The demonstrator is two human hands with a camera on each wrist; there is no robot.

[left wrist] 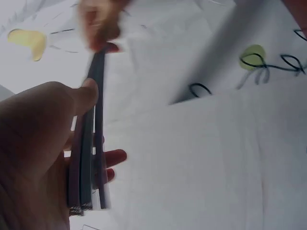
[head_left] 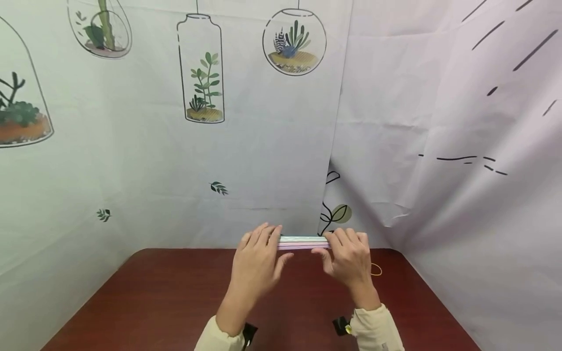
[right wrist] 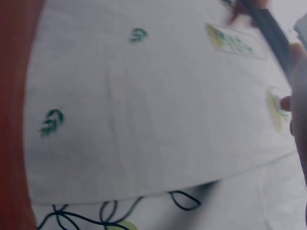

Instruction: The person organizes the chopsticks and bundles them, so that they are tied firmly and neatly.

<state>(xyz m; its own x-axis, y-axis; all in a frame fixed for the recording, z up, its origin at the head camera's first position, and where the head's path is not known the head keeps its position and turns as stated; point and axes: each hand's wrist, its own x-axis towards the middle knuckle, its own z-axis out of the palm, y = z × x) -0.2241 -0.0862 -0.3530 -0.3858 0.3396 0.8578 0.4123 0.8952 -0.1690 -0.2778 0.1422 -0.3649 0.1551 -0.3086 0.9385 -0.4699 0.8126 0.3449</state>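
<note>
While one pastel bundle (head_left: 304, 242) spans two grips

My left hand (head_left: 256, 261) is clamped on one end, thumb pressed to one side, fingers showing beyond the other. My right hand (head_left: 351, 256) pinches the opposite end; it blurs in the left wrist view, so exact finger placement there I cannot tell. Bundle lies nearly level between them, raised above the worktop (head_left: 153, 302).

Judgement: matched pressure at both ends should serve best. Layers look loose enough to fan, a thin gap showing near my left palm; light thumbs and squared edges would guard against slipping or bending.

Materials: slim, straight layers, pale green, white, pink, lilac; dark against the light up close. Paper or plastic, cannot tell. Farther out: puffy cream sleeves (head_left: 375, 329), a thin yellow loop (head_left: 376, 269) near my right hand, smooth red-brown worktop, creased white cloth (head_left: 272, 156) printed with plant jars (head_left: 204, 87).
</note>
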